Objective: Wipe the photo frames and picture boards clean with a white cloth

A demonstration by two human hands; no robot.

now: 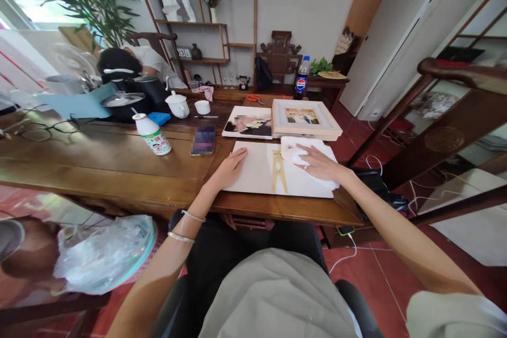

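Note:
A flat white panel [253,171] lies on the wooden table in front of me. On its middle is a gold A-shaped piece [279,171] that looks like a picture-frame stand. My left hand [232,169] rests flat on the panel's left edge, fingers stretched out and holding nothing. Under my right hand [319,162] a bunched white cloth [291,150] is pressed on the panel's right side, the fingers spread over it. Just behind the panel are a photo print [249,122] and a pale frame with a photo in it [304,117].
A phone [203,141], a white drink bottle with a straw [152,134], a teapot [177,104] and a cup [202,107] stand to the left. Orange-handled scissors [254,99] and a cola bottle [301,78] are at the back. Another person [148,58] leans over the far left.

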